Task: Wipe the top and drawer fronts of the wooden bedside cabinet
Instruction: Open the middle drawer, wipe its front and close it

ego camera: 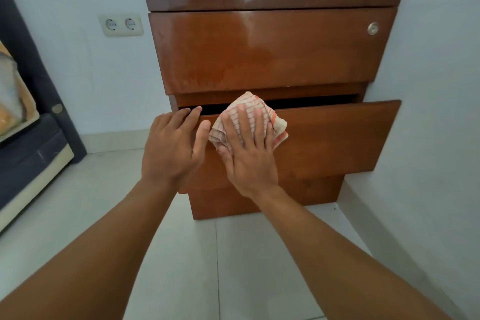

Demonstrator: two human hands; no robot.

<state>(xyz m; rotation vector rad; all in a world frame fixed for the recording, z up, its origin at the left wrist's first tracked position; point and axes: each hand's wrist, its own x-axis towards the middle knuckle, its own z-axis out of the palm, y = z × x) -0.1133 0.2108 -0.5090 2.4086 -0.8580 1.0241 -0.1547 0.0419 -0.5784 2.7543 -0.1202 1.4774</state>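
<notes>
Pressing limp cloth (250,104) flat with spread right hand (249,158); gripping loose, sliding drawer front (337,138) by its top edge with left hand (171,148).

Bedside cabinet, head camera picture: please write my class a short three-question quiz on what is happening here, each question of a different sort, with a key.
1. Fill in: the left hand has its fingers over the ___ edge of the middle drawer.
2. Choose: what presses the checked cloth flat against that drawer's front? A the left hand; B the right hand; C both hands.
3. True or false: the middle drawer stands partly pulled out.
Key: 1 top; 2 B; 3 true.
</notes>
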